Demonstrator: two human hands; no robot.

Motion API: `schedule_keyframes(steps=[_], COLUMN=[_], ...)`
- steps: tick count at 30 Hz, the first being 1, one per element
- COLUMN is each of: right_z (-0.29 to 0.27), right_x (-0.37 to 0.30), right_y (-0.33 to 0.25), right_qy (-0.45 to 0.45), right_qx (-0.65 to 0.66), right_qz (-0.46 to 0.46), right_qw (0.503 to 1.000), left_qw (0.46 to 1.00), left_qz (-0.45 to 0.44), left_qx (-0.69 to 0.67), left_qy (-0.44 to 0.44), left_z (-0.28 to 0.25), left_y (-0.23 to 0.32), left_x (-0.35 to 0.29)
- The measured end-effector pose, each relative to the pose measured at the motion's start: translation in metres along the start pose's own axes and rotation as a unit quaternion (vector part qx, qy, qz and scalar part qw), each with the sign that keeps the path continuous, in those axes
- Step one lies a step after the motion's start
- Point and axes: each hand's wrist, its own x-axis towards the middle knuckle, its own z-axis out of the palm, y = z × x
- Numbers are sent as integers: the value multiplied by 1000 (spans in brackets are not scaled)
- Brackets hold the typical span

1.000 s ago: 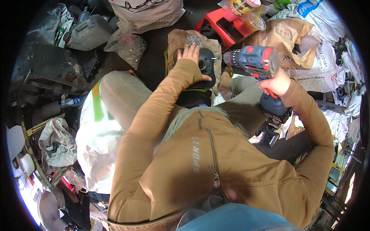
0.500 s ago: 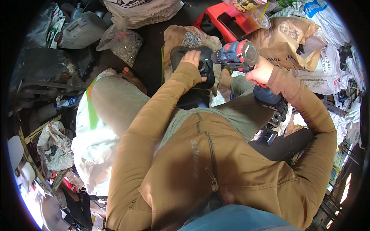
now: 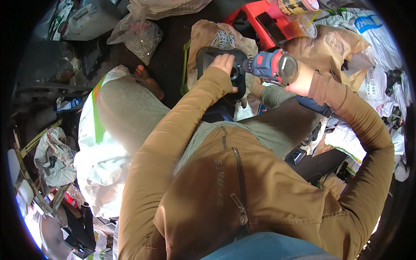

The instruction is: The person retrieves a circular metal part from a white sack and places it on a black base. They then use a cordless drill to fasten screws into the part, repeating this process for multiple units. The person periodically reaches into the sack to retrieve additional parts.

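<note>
My left hand [image 3: 225, 67] is wrapped over a black plastic part [image 3: 208, 58] with a dark round fitting [image 3: 237, 74] on its right side. The fingers lie on top and the thumb comes round the near side. In my right hand [image 3: 302, 81] is a blue and red cordless drill [image 3: 269, 65], held by its grip and pointed left. Its chuck sits close against the right side of the part; whether the bit touches cannot be made out. Beneath the part lies a brown cloth [image 3: 203, 31], and a pile of silver screws [image 3: 223, 40] rests on it.
A clear bag of small metal pieces [image 3: 145, 45] and a grey jug [image 3: 92, 21] stand at the far left. On the right are a red plastic stand [image 3: 248, 15] bearing a phone [image 3: 267, 28], drink cups [image 3: 300, 28] and a brown paper bag [image 3: 346, 43]. White sacks [image 3: 102, 173] lie beside my left leg.
The drill and right hand have shifted right and slightly down in the picture. The bit tip, visible before, is now hidden near the part. My left hand keeps its hold as the view shifts.
</note>
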Motion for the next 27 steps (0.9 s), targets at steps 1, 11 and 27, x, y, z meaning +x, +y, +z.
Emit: schedule_keyframes(steps=[1,11,27], right_z=[-1,14,-4], right_x=[2,19,14], right_y=[4,37,-23], right_qy=[-33,-68,-42], right_qx=[-35,-67,-31], right_qz=[-7,-80,90], right_qw=[999,992,995], left_qw=[1000,1000,1000], left_qz=[0,-7,4], left_qx=[-3,-5,-5], left_qy=[3,-12,-1], left_z=[-1,-4,-1], left_y=[0,0,1], left_x=[0,0,-1])
